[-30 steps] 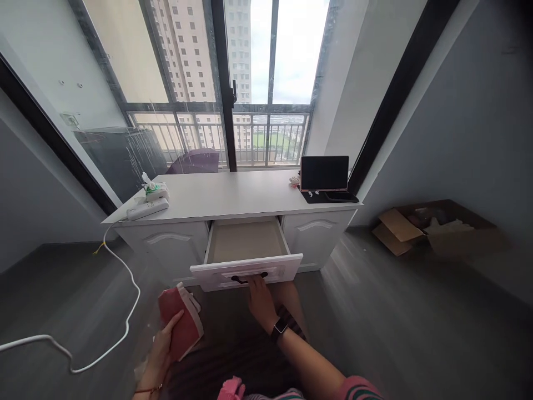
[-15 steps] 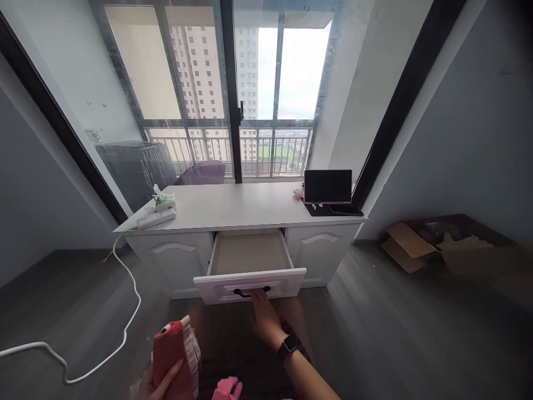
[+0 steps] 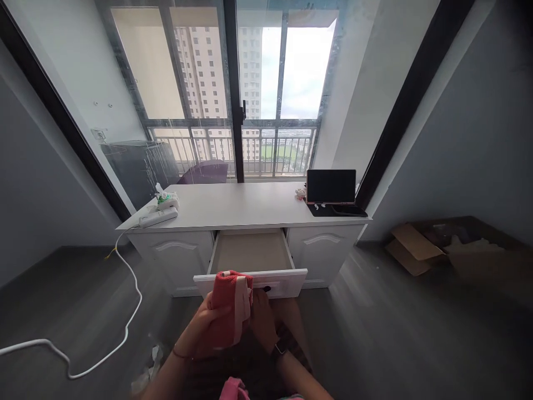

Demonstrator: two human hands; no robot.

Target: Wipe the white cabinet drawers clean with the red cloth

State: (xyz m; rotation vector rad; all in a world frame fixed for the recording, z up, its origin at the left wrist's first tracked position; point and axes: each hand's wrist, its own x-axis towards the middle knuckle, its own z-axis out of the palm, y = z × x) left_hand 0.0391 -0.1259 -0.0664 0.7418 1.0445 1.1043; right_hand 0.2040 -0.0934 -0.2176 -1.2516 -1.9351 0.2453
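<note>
My left hand [image 3: 210,316] is closed around a folded red towel [image 3: 227,303] with a pale pink edge band, held upright just in front of the drawer. My right hand [image 3: 262,316], with a dark watch at the wrist, is at the dark drawer handle [image 3: 267,289], its fingers curled there and partly hidden by the towel. The white drawer [image 3: 287,281] is pulled out, and its beige bottom [image 3: 250,253] shows bare. A pink cloth item [image 3: 234,389] lies at the bottom edge, close to my body.
The white cabinet [image 3: 233,205] carries a power strip [image 3: 158,217], a tissue pack [image 3: 167,200] and a tablet [image 3: 331,186]. A white cable [image 3: 135,303] crosses the floor at left. Clear plastic wrapping [image 3: 147,369] lies nearby. An opened cardboard box [image 3: 420,241] stands at right.
My left hand has brought the towel up and to the right, in front of the drawer and part of its handle. My right hand stays at the handle; the drawer remains pulled out.
</note>
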